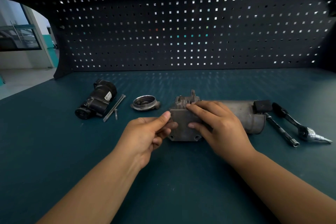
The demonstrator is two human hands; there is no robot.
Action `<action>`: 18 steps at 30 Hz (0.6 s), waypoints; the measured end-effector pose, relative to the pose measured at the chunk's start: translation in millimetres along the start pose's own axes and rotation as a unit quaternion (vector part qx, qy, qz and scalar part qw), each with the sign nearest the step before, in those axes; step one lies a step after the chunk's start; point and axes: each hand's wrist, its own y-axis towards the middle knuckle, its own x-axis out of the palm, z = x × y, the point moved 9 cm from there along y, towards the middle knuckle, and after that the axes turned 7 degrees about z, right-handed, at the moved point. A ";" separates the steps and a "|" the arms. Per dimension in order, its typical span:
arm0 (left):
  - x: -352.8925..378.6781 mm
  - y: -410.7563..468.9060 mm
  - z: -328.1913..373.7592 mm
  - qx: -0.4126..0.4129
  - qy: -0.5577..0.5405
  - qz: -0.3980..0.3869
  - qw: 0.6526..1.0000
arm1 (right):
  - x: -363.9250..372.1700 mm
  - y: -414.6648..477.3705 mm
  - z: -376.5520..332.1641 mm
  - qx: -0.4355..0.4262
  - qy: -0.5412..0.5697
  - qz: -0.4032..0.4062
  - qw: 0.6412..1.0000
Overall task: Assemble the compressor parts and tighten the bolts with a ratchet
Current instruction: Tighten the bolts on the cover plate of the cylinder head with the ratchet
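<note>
Fingers [195, 107] of right hand [218, 123] grip grey cast-metal compressor housing [183, 129] at mid-desk; left hand [145, 132] pinches its left corner
Step, likely: mating housing to dull grey cylinder [243, 112] behind
Next calls for long steel bolts [114, 108], then chrome ratchet [298, 125] at right
Black motor unit [96, 100] at left
Teal desk [163, 178], black pegboard [181, 32] behind

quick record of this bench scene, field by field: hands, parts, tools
left hand: pinches the left edge of the grey housing
right hand: grips the housing's top and face
housing: on the green bench, grey cylinder to its right
loose parts: black motor unit, round cover, long bolt, short bolt, all left of the housing
tools: ratchet and extension bar, far right, untouched
</note>
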 end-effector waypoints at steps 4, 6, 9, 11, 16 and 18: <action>-1.4 0.1 2.1 0.035 0.009 0.012 0.999 | -1.3 -0.4 -0.5 0.004 -0.004 0.004 1.000; -1.7 0.2 2.9 0.050 0.014 0.016 0.999 | -1.6 -0.7 -0.9 0.005 -0.007 0.003 1.000; -1.9 0.4 4.1 0.064 0.018 0.018 0.998 | -1.6 -0.8 -1.3 0.005 -0.006 -0.001 1.000; -2.7 -0.2 5.5 0.078 0.025 0.021 0.996 | -1.7 -0.7 -0.8 0.008 -0.008 -0.003 1.000; -4.4 -3.8 13.1 0.134 0.076 0.039 0.987 | -1.1 -0.9 0.5 0.013 -0.009 -0.006 1.000; -5.5 -5.4 18.8 0.169 0.114 0.051 0.978 | 0.3 -1.4 1.8 0.016 -0.006 -0.011 1.000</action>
